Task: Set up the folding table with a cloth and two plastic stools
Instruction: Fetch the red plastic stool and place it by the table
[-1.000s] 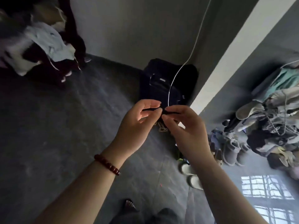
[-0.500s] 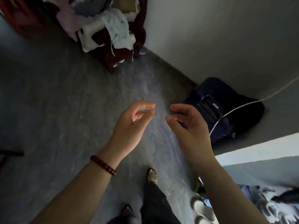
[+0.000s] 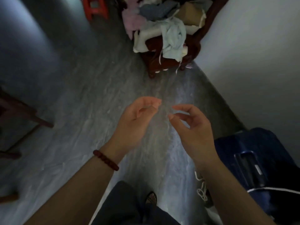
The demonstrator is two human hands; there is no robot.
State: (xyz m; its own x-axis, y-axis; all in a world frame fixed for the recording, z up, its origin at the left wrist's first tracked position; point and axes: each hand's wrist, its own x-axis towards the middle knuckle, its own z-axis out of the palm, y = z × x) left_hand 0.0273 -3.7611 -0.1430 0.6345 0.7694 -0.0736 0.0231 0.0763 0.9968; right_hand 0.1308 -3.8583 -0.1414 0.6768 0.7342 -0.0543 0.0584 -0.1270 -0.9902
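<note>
Progress entry: setup judged not yet begun. The grey floor (image 3: 81, 103) filled most of the view, bounded on the right by a pale wall (image 3: 251, 54); no unfolded counter stood on it and no cloth was spread. A navy suitcase (image 3: 235, 143) lay at lower right against the wall. A dark wooden chair (image 3: 162, 62) at the top carried a heap of clothes (image 3: 173, 33); whether the task's cloth was among them could not be told. A dark frame (image 3: 24, 114) crossed the left edge; could not tell if it belonged to the folding counter. One red stool (image 3: 95, 8) stood at the top edge, left of the chair and well apart from the hands; a second stool was not in view. The left hand (image 3: 131, 125), with a bead bracelet (image 3: 105, 159) at its wrist, and the right hand (image 3: 193, 132) hung near each other above the floor, fingers loosely curled, gripping nothing visible. A white cord (image 3: 201, 190) lay beside the suitcase. Left to do, by judgement: everything. Writing: none readable; a small pale tag (image 3: 258, 169) on the suitcase was too blurred.
</note>
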